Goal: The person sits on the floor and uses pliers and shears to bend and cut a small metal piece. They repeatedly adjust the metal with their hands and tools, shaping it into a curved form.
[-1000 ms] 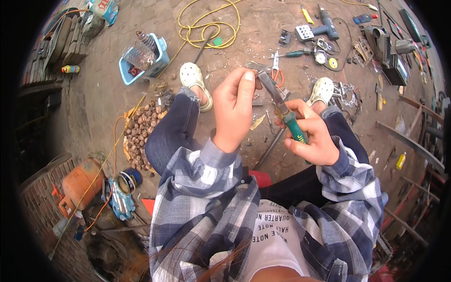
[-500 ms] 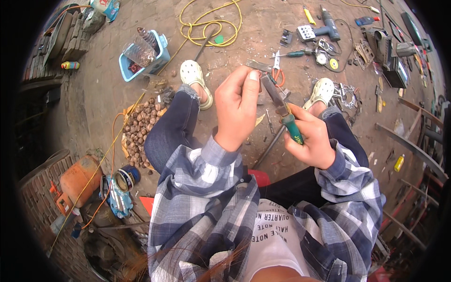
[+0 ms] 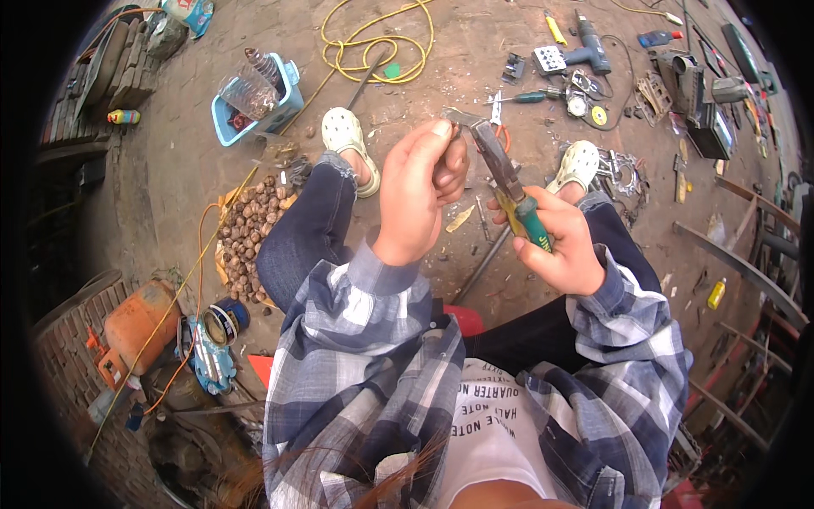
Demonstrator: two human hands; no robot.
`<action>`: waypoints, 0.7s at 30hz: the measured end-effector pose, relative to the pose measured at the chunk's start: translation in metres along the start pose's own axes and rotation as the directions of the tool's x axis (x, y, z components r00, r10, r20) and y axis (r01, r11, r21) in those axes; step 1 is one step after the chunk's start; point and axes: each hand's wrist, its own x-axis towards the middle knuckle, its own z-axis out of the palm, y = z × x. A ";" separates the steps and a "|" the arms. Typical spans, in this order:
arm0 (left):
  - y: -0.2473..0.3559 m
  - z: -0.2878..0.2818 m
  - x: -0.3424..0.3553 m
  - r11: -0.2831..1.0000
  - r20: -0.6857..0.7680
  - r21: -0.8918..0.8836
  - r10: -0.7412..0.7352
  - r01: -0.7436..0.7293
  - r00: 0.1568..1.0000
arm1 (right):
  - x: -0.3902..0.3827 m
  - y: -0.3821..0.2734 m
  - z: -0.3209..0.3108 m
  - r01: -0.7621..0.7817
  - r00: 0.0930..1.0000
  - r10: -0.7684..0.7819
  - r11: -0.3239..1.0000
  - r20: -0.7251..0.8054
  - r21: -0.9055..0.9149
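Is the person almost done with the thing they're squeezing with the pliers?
Hard to say. Already done: the right hand has the pliers up at a small metal piece pinched in the left hand. In hand: that squeezing. Left: nothing looks finished; other tools lie scattered on the ground.

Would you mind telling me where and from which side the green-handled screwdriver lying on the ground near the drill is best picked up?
Grip the green-handled screwdriver by its thick handle, coming straight down from above. It lies flat on bare ground, handle toward the drill, thin shaft pointing left, so the handle offers the widest hold.
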 end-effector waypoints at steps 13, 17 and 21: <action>-0.010 0.004 -0.002 0.961 0.131 0.039 -0.275 0.273 0.952 | 0.009 -0.013 -0.001 -0.184 0.945 0.230 0.962 -0.234 0.203; -0.017 0.014 -0.005 0.931 0.132 0.130 -0.357 0.341 0.925 | 0.013 -0.015 -0.002 -0.094 0.914 0.158 0.979 -0.375 0.182; -0.019 0.024 -0.007 0.929 0.103 0.158 -0.352 0.334 0.930 | 0.014 -0.017 -0.002 -0.084 0.908 0.134 0.987 -0.398 0.140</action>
